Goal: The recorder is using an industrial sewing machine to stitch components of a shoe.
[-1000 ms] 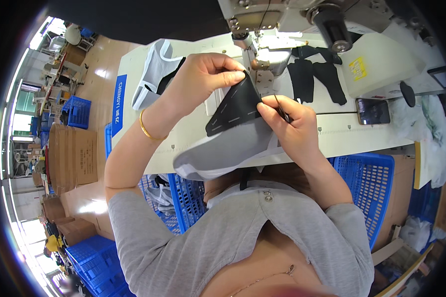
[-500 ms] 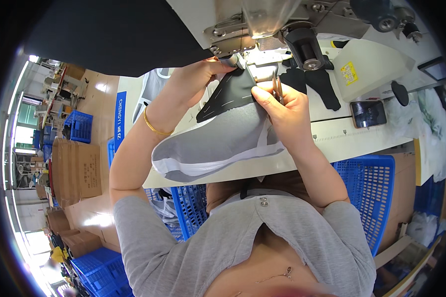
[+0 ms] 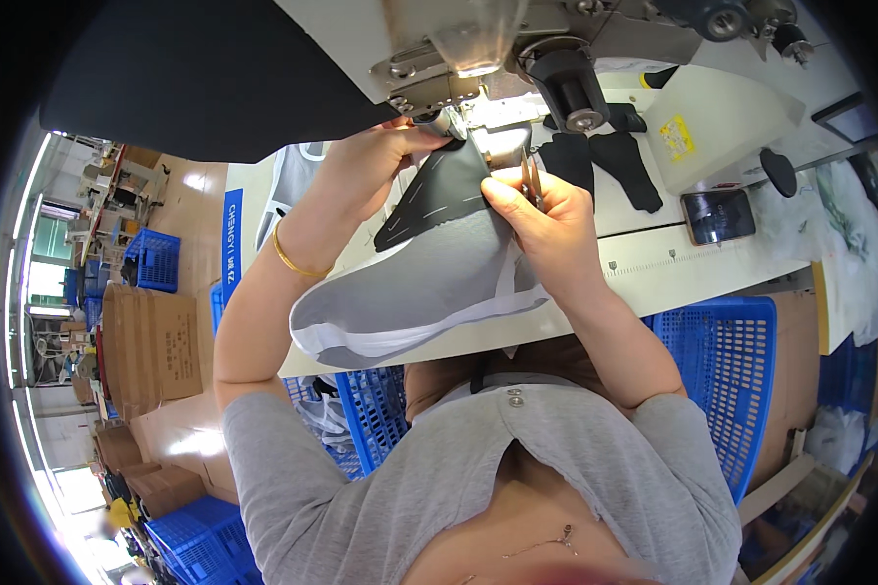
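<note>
A grey fabric shoe upper (image 3: 400, 278) with white bands hangs partly over the table's front edge. Its black panel (image 3: 439, 200), marked with pale dashes, runs up under the head of a sewing machine (image 3: 429, 93). Close beside the needle area, my left hand (image 3: 376, 166) pinches the panel's top end; some of its fingertips are hidden behind the machine. My right hand (image 3: 551, 224) grips the panel's right edge between thumb and fingers. Small metal thread snips (image 3: 531, 180) also sit in that hand, blades pointing up.
Black fabric pieces (image 3: 624, 171) and a dark phone (image 3: 718, 216) lie on the white table (image 3: 654, 268) to the right. Blue baskets (image 3: 722, 380) stand below it. A large black sheet (image 3: 205, 78) covers the upper left. Cardboard boxes (image 3: 151, 341) stand on the floor at left.
The view has shifted slightly, so the machine and table appear farther left. Both hands keep their hold on the shoe upper, and the snips stay in the right hand.
</note>
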Motion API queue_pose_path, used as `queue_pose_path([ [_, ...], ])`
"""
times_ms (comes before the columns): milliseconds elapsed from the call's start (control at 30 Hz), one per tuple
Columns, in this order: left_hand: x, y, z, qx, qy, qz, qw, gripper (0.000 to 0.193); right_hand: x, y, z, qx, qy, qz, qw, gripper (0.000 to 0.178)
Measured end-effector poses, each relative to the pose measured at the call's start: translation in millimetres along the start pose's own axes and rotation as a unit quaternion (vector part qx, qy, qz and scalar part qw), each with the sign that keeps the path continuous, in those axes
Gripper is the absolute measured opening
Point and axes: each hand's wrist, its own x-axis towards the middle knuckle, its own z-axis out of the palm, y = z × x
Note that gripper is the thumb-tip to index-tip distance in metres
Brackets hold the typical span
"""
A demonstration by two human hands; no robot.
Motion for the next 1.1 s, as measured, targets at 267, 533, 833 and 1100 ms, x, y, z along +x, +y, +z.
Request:
queue_pose_path([
  [267, -9, 10, 13, 0.014, -0.002, 0.02, 1.0, 0.024, 0, -2, 0, -0.023, 0.001, 0.008, 1.0, 0.017],
  [533, -3, 4, 9, -0.016, -0.006, 0.017, 1.0, 0.023, -1, -2, 1, -0.02, -0.001, -0.003, 1.0, 0.017],
  [833, -18, 16, -5, 0.405, 0.039, 0.161, 0.899, 0.023, 2, 1, 3, -0.04, 0.001, -0.027, 0.999, 0.016],
  [1100, -127, -8, 48, 0.567, 0.059, 0.397, 0.72, 0.035, -10, 5, 4, -0.042, 0.018, -0.041, 0.998, 0.017],
])
